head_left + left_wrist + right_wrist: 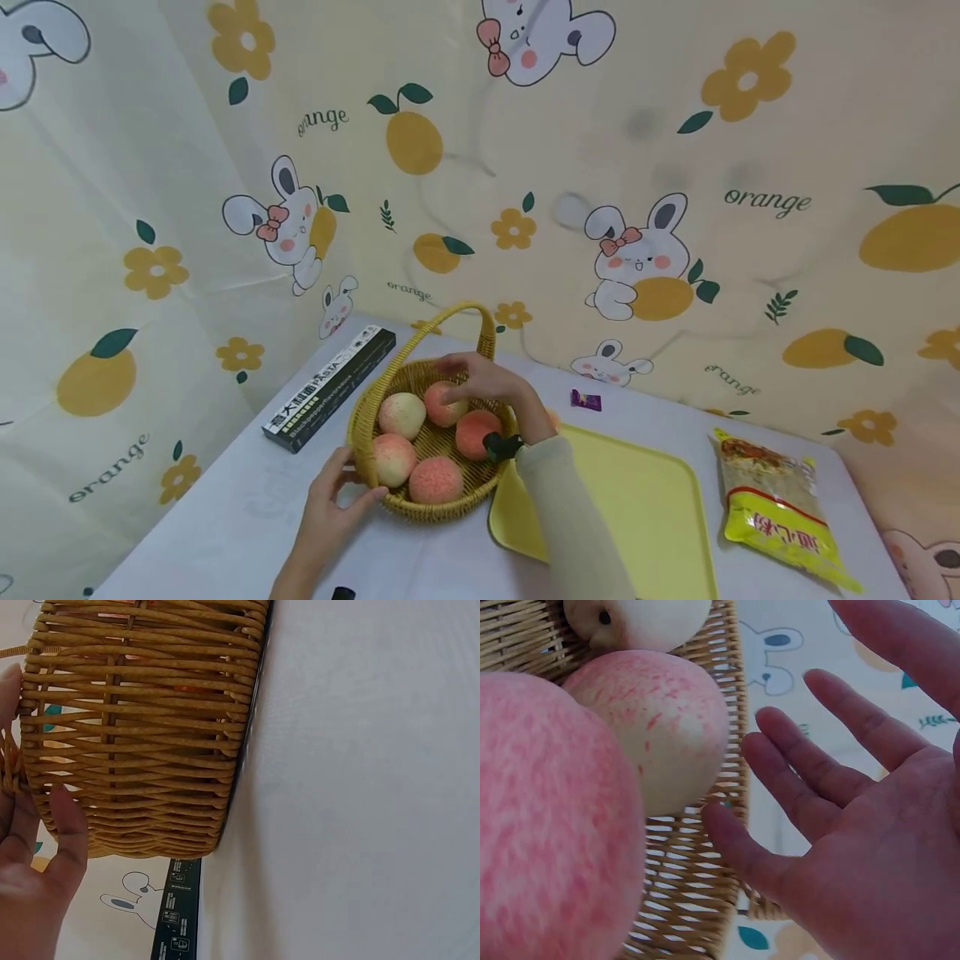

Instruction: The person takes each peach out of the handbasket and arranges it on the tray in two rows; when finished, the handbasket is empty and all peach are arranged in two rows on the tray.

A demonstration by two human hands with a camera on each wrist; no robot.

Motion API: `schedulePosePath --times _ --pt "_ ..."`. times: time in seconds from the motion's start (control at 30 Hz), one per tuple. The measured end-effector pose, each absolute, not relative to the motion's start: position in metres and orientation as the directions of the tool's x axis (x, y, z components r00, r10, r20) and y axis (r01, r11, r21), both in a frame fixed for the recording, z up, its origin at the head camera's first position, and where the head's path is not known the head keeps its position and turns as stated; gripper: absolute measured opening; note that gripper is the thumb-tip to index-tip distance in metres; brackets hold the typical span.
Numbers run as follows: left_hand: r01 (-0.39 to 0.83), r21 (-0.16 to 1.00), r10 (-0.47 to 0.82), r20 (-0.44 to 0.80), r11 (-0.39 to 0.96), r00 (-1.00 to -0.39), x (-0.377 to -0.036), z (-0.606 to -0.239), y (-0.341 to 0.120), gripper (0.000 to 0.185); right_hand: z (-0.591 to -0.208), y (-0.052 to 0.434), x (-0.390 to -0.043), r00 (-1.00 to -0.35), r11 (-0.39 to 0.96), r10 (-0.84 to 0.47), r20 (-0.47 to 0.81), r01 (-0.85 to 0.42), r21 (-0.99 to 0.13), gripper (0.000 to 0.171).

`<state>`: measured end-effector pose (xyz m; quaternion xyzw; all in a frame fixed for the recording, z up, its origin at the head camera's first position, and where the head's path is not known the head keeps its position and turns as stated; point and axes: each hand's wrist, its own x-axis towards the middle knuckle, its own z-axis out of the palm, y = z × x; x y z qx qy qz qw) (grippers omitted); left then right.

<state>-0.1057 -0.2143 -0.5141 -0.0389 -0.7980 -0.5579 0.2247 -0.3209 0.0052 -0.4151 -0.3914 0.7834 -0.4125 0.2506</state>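
A cloth printed with rabbits, oranges and yellow flowers hangs behind a white table (225, 517). On the table, to the right, lies a yellow tray (637, 508), and a wicker basket (360, 421) with an arched handle stands just beside the tray's left edge, its rim overlapping the tray corner. Right of the tray lies a yellow food packet (776, 508); left of the basket, a long dark pasta box (330, 387). Five pink-and-cream peaches sit in the basket. The right hand (487, 379) hovers over the far peach (444, 406) with fingers spread and relaxed, grasping nothing; the right wrist view shows the open palm (870, 847) close beside the fruit (664, 724) without clear contact. The left hand (333, 492) rests against the basket's near outer wall, fingers straight on the weave (142, 727) rather than clenched. A small purple wrapper (586, 401) lies near the backdrop, beyond the tray.
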Motion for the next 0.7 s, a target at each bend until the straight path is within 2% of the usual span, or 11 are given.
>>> schedulePosePath --times 0.23,0.43,0.7 --pt "0.344 0.868 -0.178 0.425 0.357 -0.888 -0.106 -0.517 -0.214 0.058 -0.427 -0.005 -0.327 -0.608 0.395 -0.786 -0.112 -0.355 -0.847 0.057" --pt "0.381 0.855 -0.175 0.460 0.353 -0.870 -0.107 -0.520 -0.212 0.062 -0.433 -0.012 -0.329 -0.599 0.365 -0.788 -0.145 -0.265 -0.892 0.055" --pt "0.386 0.867 -0.170 0.451 0.315 -0.876 -0.105 -0.518 -0.214 0.062 -0.444 -0.019 -0.332 -0.615 0.431 -0.754 -0.231 -0.199 -0.880 0.051"
